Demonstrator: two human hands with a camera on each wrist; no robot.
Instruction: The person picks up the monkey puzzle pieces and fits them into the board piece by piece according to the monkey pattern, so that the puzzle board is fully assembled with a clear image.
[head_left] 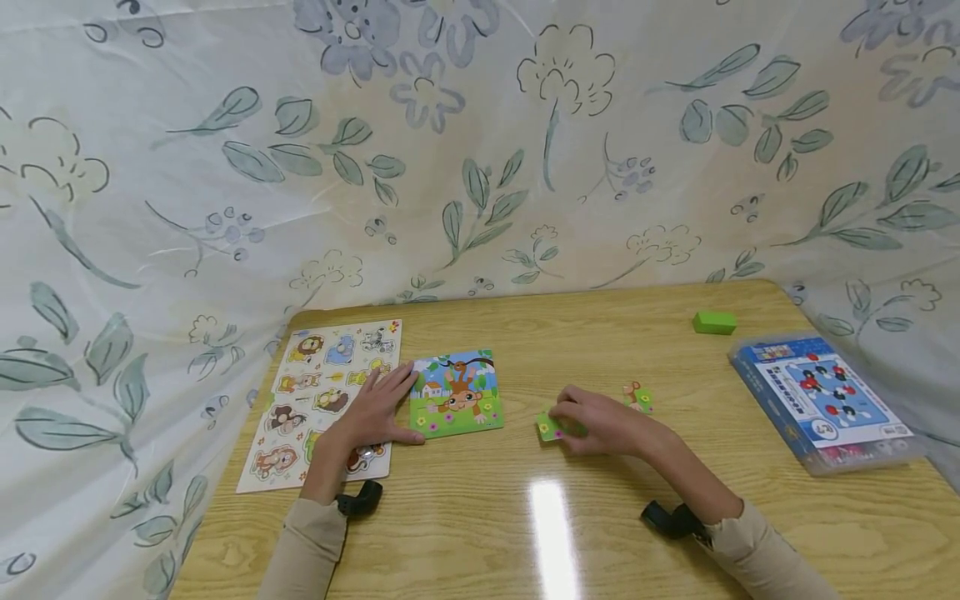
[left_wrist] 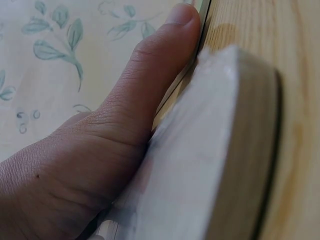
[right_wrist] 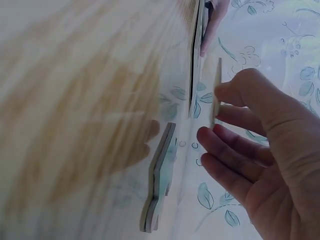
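My left hand [head_left: 369, 414] lies spread at the left side of a square monkey picture puzzle [head_left: 459, 398], its fingertips and thumb at the puzzle's edge. In the left wrist view, the thumb [left_wrist: 145, 75] is stretched out beyond the thick edge of the animal board [left_wrist: 185, 155], which lies under that hand. My right hand [head_left: 600, 423] pinches a green flowered puzzle piece [head_left: 546, 427] to the right of the picture. The right wrist view shows this piece [right_wrist: 218, 75] edge-on between thumb and fingers. Another puzzle piece [head_left: 633, 393] lies just beyond the right hand.
A white board with animal pieces [head_left: 300, 400] lies at the left of the wooden table [head_left: 465, 517]. Toward the back right sits a green block [head_left: 714, 322]. A plastic case with a blue printed cover [head_left: 825, 400] lies at the right edge. Floral cloth [head_left: 480, 167] hangs behind.
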